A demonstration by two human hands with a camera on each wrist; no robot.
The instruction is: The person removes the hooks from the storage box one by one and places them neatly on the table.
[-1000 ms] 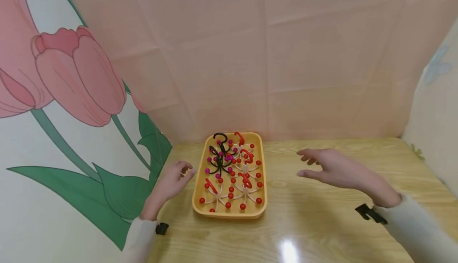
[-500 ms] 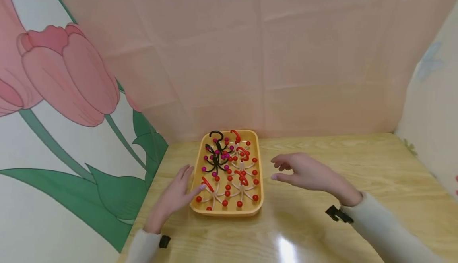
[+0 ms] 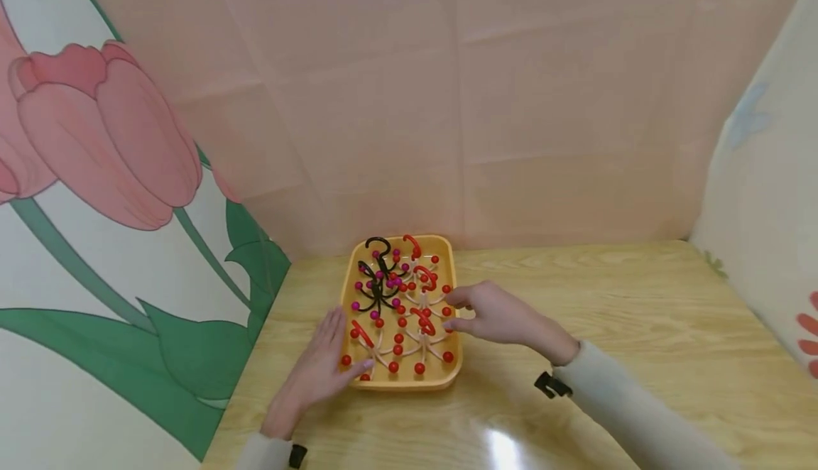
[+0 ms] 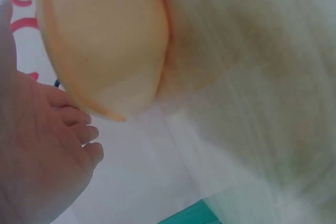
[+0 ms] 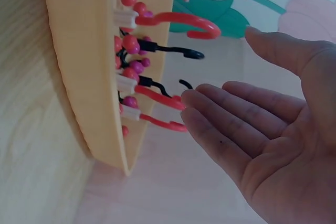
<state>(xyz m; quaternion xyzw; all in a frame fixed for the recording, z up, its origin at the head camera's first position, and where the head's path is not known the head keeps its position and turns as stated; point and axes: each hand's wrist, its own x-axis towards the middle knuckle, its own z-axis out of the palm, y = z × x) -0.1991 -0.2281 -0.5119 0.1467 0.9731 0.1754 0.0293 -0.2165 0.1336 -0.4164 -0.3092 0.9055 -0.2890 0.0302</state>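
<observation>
Yellow, with rounded corners: one tray (image 3: 402,387) on a wood-grain tabletop (image 3: 575,292), left of centre, far end close to the back edge. Holds six pieces, with hooks rising above the rim. Toward the far-left corner, two black-hooked pieces (image 3: 377,289), one behind the other, with black legs tipped in magenta balls. Counted also, four red-hooked pieces (image 5: 170,18), with pale legs tipped in red balls: three in a row along the right edge, starting near the far-right corner; one at the near-left corner. Legs and balls crowded together mid-tray.

At the tray's left edge, the left hand (image 3: 319,367), spread wide, fingers side by side along the wall, thumb out over the near-left corner, near the red-hooked piece there. Cannot tell whether touching the rim.

At the right edge, the right hand (image 3: 488,314), also wide, fingers extended and thumb apart. Seen from the right wrist, fingertips just beside the red hook ends; cannot confirm contact.

On both arms, pale sleeves (image 3: 623,399), with a small black fitting (image 3: 551,385) at each wrist.

Beyond the back edge, a creased pink sheet (image 3: 543,101); to the left, a tulip-printed panel (image 3: 140,143); to the right, a pale panel (image 3: 754,200) with red petals. Toward the front edge, a bright glare spot.
</observation>
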